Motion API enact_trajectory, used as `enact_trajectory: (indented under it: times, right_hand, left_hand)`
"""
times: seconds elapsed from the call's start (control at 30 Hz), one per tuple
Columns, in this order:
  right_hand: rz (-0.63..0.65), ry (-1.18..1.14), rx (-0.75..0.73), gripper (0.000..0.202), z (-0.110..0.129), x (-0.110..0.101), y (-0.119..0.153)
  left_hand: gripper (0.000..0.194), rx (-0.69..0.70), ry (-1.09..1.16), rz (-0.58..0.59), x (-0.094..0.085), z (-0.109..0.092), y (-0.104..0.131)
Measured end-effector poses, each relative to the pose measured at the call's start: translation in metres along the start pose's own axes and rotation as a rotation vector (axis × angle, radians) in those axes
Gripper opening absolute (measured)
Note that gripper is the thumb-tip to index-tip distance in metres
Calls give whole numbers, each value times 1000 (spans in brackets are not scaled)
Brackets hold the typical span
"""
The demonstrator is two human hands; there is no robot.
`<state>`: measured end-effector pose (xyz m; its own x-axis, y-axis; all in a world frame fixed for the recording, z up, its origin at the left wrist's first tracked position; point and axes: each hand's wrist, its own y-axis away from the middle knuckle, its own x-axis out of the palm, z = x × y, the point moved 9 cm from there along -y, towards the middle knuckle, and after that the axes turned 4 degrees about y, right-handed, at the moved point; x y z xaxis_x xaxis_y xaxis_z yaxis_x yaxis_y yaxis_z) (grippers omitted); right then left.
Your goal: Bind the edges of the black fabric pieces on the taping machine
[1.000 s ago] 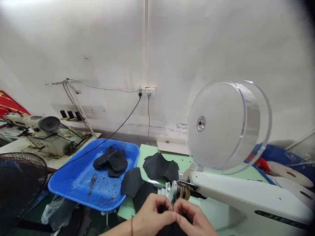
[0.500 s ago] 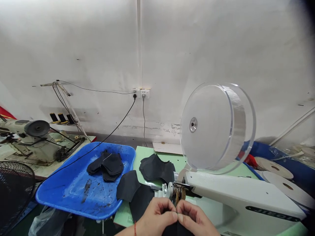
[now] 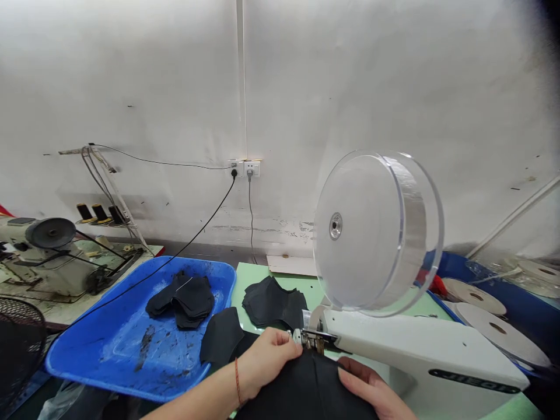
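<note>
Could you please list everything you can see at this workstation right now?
black fabric piece: one, black, under both hands at the machine's head
white machine: one, white, right front on the green table
clear reel: one, transparent, mounted above the machine
green table: one, pale green, centre
stack of black cut pieces: one pile, black, on the table behind the hands
blue tray: one, blue, left of the table
black pieces in the tray: small pile, black
sewing machine: one, beige, far left
fan guard: one, black, bottom left
tape rolls: several, white, far right
wall socket: two plugs in, white wall
left hand: pressing the fabric
right hand: flat on the fabric
</note>
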<state>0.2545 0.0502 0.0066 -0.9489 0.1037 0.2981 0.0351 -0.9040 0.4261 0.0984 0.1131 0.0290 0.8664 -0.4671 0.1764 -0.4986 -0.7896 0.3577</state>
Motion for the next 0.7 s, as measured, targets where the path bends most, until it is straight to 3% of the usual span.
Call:
enact_trajectory:
  times: [0.1,0.2,0.3,0.47,0.7]
  right_hand:
    - [53,-140,-14,17,6,14,-8]
    - [63,-229,-46,27,11,19,-13]
    - [47,-290,-65,37,12,16,-20]
    - [51,-318,-18,36,2,14,-33]
    - [-16,-261,-66,42,-6,-5,-49]
  left_hand:
    - [27,-105,147,6,3,5,-6]
    - [22,-120,204,-1,5,8,-12]
    - [20,-129,248,-8,5,11,-17]
    - [23,-101,264,-13,2,8,-21]
    - [24,-53,275,8,2,5,-28]
